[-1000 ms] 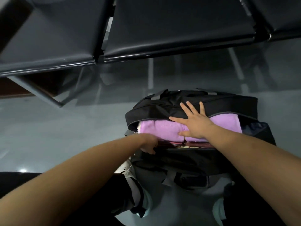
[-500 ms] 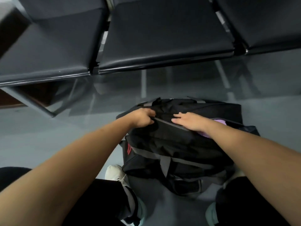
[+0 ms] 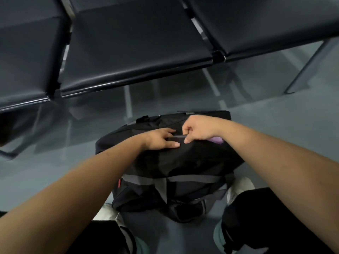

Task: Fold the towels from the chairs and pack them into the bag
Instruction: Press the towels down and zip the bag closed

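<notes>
A black duffel bag (image 3: 183, 162) with grey straps stands on the floor between my feet. Its top flap is pulled over, and only a small patch of purple towel (image 3: 216, 140) shows at the right end of the opening. My left hand (image 3: 161, 140) rests on the flap with fingers stretched along the zipper line. My right hand (image 3: 198, 130) has its fingers curled and pinches the grey zipper pull (image 3: 178, 136) at the middle of the bag top. The rest of the towels are hidden inside.
A row of black padded chairs (image 3: 137, 43) runs across the top of the view, with metal legs (image 3: 311, 65) at the right. Grey floor (image 3: 55, 162) surrounds the bag. My white shoes (image 3: 240, 186) and dark trouser legs flank the bag at the bottom.
The flap that lay open with the purple towel exposed has been drawn over the bag. My right hand went from pressing flat on the towel to pinching the zipper pull.
</notes>
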Demonstrator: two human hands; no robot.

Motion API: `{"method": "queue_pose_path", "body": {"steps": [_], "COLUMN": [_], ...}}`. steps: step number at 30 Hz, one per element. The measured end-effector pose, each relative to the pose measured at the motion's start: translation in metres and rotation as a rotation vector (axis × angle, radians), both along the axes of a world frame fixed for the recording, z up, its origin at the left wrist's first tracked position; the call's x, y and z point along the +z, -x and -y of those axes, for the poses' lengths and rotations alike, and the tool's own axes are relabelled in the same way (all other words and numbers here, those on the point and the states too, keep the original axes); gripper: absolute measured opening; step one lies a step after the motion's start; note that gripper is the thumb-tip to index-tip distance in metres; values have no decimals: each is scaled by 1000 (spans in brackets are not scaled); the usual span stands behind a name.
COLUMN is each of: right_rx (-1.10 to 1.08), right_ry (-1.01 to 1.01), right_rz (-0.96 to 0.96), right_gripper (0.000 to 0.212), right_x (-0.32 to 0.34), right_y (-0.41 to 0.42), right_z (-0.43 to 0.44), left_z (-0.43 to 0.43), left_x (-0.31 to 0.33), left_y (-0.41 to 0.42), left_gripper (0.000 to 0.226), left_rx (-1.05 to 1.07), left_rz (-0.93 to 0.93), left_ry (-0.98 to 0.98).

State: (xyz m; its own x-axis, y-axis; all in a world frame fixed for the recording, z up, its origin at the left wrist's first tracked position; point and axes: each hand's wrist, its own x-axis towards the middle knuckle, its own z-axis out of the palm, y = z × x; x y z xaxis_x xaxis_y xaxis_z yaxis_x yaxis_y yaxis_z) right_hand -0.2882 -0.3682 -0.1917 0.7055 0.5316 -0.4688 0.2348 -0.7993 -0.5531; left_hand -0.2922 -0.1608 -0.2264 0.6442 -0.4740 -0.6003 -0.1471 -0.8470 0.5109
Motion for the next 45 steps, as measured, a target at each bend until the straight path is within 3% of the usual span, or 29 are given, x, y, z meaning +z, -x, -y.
{"method": "queue_pose_path", "body": {"steps": [3, 8, 10, 13, 15, 17, 21, 25, 27, 32, 36, 39, 42, 45], "right_rx": [-24, -43, 17, 8, -37, -82, -135, -236, -248, -233, -257, -303, -364, -431], "right_ry": [12, 266, 289, 205, 152, 128, 246, 169, 132, 37, -53, -32, -7, -93], "right_rz": [-34, -372, -269, 24, 110, 45, -99, 23, 111, 212, 150, 111, 89, 142], "right_gripper": [21, 34, 37, 25, 19, 19, 22, 32, 33, 31, 15, 5, 12, 10], "right_x": [-2, -25, -17, 8, 11, -7, -42, -41, -35, -33, -43, -59, -76, -85], "right_y": [-7, -1, -9, -26, -30, -28, -13, -18, -24, -28, -28, -28, -28, -33], "right_z": [8, 62, 62, 40, 33, 46, 88, 86, 77, 59, 78, 109, 125, 121], "left_z": [-6, -4, -3, -16, -29, -41, -48, -44, -27, 60, 77, 75, 85, 101], "left_x": [-9, -17, -20, -21, -22, -24, -25, -16, -6, 0, -9, -12, -22, -27], "left_y": [-7, 1, 3, -7, -12, -11, 1, -3, -5, 2, -10, -21, -28, -36], "left_gripper": [65, 47, 43, 48, 41, 35, 40, 45, 36, 32, 21, 31, 42, 25], "left_rx": [125, -13, -12, 82, 198, 294, 229, 136, 81, 71, 160, 31, -97, -86], "left_rz": [-10, -37, -58, -112, -135, -124, -72, -52, 39, 320, 293, 323, 469, 343], "left_ry": [6, -63, -54, -15, 44, 78, 19, -99, -112, 110, 56, -67, -2, 68]}}
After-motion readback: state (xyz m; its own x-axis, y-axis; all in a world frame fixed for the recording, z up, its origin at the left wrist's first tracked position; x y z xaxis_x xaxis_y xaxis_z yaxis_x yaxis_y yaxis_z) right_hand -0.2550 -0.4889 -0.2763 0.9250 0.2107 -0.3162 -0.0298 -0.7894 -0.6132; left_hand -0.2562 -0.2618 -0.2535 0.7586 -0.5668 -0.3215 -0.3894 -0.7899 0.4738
